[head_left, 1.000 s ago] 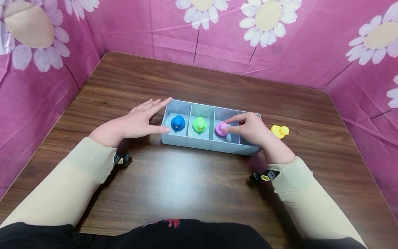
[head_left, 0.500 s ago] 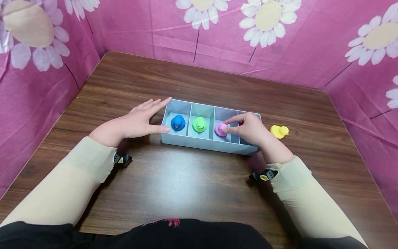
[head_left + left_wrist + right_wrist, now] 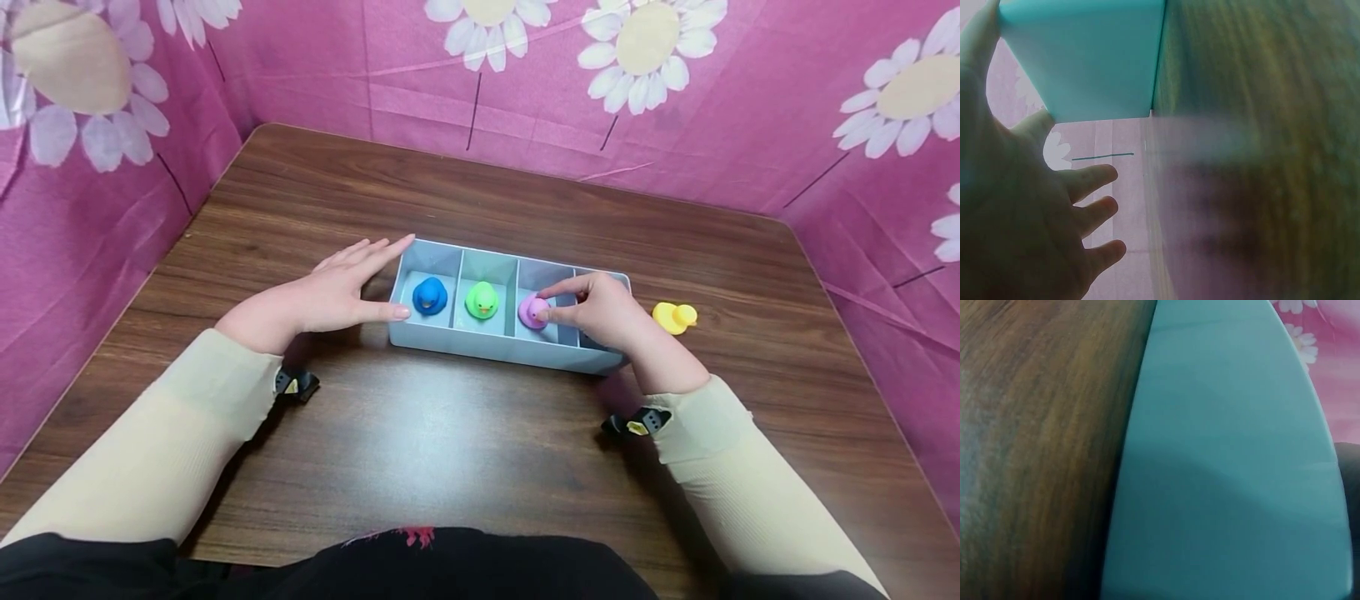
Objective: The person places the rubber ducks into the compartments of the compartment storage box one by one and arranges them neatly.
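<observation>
In the head view, a pale blue tray [image 3: 495, 343] with a row of compartments sits on the table. My left hand [image 3: 322, 296] spans the tray's left end, its thumb and straight index finger touching the rim; the left wrist view shows the other fingers spread clear of the end wall [image 3: 1091, 69]. A blue rubber duck [image 3: 430, 297] occupies the leftmost compartment, and a green rubber duck [image 3: 482, 300] the one beside it. Between thumb and index finger, my right hand [image 3: 603, 312] pinches a purple rubber duck [image 3: 532, 313] inside the third compartment. That hand partly covers the rightmost compartment.
On the brown wooden table [image 3: 442, 442], a yellow rubber duck [image 3: 673, 317] lies just right of the tray. Pink cloth [image 3: 540, 142] with white flowers hangs behind and along both sides of the table. The right wrist view is mostly the tray's side wall [image 3: 1229, 462].
My right hand has shifted very slightly left, still pinching the purple rubber duck. The left hand and the tray have stayed put.
</observation>
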Action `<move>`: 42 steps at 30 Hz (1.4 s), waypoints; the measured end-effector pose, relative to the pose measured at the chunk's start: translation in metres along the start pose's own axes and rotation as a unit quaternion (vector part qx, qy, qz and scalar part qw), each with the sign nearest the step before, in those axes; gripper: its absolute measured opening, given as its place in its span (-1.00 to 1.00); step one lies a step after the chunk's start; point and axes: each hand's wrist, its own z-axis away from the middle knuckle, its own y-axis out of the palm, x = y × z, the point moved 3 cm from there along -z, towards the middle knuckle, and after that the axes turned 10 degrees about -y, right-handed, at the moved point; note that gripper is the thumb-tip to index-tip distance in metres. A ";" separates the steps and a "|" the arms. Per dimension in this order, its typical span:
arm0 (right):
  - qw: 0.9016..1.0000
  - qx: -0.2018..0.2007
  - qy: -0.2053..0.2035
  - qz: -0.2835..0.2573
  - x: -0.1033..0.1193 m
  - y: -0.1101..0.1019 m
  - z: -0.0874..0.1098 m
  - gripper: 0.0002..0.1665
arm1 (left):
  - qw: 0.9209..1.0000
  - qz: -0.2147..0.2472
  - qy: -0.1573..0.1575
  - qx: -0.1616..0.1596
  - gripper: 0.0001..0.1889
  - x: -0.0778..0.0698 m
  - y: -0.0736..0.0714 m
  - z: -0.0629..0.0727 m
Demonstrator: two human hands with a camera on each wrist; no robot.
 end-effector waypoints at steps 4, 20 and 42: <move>1.000 -0.018 -0.004 0.000 0.003 -0.010 0.007 -0.50 | 1.000 -0.001 0.002 -0.001 -0.02 -0.001 0.001 -0.001; 0.989 -0.119 -0.023 -0.090 -0.065 -0.120 0.067 -0.50 | 1.000 0.004 -0.003 0.009 -0.03 -0.003 0.000 -0.001; 0.976 0.002 -0.054 -0.211 -0.174 -0.106 0.078 -0.45 | 1.000 0.000 -0.001 0.004 -0.03 -0.004 -0.001 0.001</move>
